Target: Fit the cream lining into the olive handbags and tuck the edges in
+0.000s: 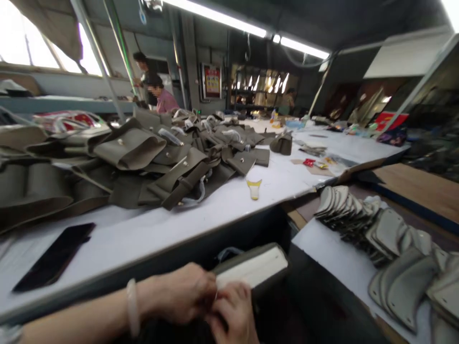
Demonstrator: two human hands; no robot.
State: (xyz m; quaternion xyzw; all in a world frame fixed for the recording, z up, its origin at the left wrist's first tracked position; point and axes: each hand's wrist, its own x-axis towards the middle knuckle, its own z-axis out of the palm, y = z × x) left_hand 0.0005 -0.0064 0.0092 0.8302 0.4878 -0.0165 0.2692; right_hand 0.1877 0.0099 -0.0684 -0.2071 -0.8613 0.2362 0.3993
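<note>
At the bottom of the head view my left hand (pixel 181 294), with a pale bangle on the wrist, and my right hand (pixel 233 313) meet below the table edge. Both grip the near end of a flat olive leather piece (pixel 256 267) with a pale inner face, which points up and to the right. The fingers are closed on its edge and seem to pinch something thin there; what it is cannot be made out.
A white worktable (pixel 150 229) carries a big heap of olive leather bag parts (pixel 143 157), a black phone (pixel 53 258) at near left and a yellow-tipped tool (pixel 254 187). Overlapping grey cut pieces (pixel 380 234) lie on a lower surface at right. Other people work at the back.
</note>
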